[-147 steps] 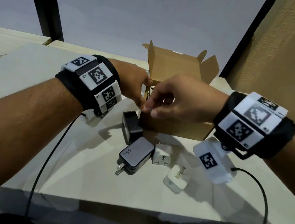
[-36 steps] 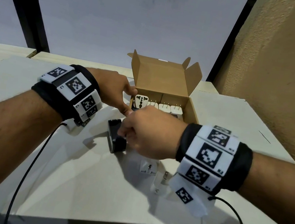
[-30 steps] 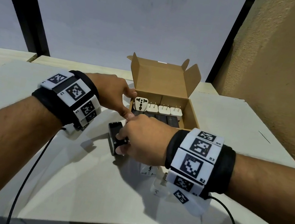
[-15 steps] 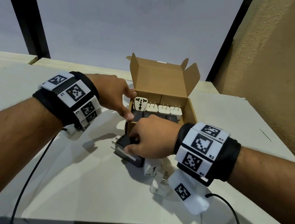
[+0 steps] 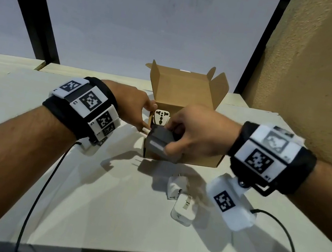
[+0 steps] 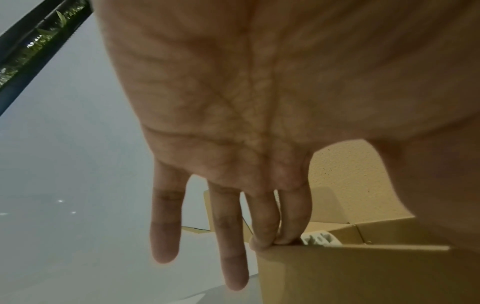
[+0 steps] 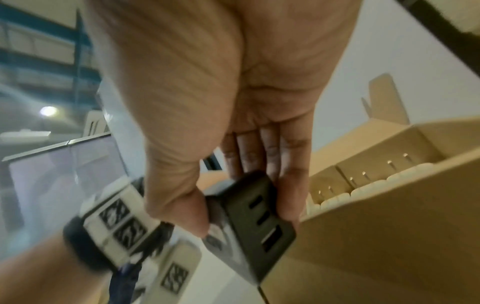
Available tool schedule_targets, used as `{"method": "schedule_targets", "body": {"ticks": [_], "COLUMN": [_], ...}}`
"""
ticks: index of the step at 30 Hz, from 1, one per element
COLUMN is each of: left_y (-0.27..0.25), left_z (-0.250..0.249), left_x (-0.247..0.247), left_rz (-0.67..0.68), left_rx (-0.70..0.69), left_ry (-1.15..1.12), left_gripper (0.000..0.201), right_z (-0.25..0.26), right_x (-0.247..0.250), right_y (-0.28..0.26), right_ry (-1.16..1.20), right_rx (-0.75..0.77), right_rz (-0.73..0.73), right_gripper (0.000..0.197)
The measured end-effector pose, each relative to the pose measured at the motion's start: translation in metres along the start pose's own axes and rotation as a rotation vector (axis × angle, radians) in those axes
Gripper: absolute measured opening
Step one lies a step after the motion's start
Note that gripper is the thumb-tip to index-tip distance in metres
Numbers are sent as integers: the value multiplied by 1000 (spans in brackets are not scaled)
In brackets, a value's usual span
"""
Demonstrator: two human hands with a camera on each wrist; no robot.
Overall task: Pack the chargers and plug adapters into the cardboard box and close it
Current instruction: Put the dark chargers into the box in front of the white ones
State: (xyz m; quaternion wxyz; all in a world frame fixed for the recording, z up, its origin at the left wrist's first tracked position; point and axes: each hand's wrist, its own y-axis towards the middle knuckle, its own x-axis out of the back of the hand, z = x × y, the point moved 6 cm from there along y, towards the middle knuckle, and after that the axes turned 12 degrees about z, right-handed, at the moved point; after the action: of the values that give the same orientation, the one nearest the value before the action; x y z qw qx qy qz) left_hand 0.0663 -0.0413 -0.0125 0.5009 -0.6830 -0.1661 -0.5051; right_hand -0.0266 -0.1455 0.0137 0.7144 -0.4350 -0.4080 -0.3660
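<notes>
We see the right hand (image 5: 194,135) pinching a dark charger (image 5: 158,144) at the cardboard box (image 5: 203,161) front-left corner — ports toward the wrist; left hand (image 5: 129,103) fingers straight, touching the rim.

Both forearms were bare, without sleeves. Behind the fingers of each hand a wide black wristband (image 5: 83,111) carried white plates printed with black square markers. Another black wristband (image 5: 270,159) sat on the right wrist, with a white marked camera block (image 5: 229,203) hanging under it. A thin black cable (image 5: 38,192) trailed from each wrist.
</notes>
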Motion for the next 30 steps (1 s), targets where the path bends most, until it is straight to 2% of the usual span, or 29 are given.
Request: {"method": "schedule_targets", "body": {"ticks": [5,9,13,17,22,26,30], "left_y": [2,1,-2,1,3,0,2], "left_z": [-1,-1,-4,-3,-1,-5,-4], "left_x": [-1,0,2,1,0,2,1], "left_rz": [-8,-19,-19,-21,-18,-26,-29], "left_rx": [9,29,35,35,37,37,35], "left_ry": [-25,-32,-25,-27,-34,-5,7], "left_gripper": [92,90,88,89,91,90,91], "right_z": [-39,-71,-93,-113,-130,-137,-137], "right_x": [26,32,34,32,43,41,33], "right_y": [-14,-14,-12,-11,-12,-6,1], "right_ry": [221,240,171,275,439,545,703], "right_rx": [-90,-170,-252,-289,-315,-389,-382], "right_rz": [-30,-75,-84,-123,-306,-299,-304], "right_gripper": [21,26,40,65,59,71,69]}}
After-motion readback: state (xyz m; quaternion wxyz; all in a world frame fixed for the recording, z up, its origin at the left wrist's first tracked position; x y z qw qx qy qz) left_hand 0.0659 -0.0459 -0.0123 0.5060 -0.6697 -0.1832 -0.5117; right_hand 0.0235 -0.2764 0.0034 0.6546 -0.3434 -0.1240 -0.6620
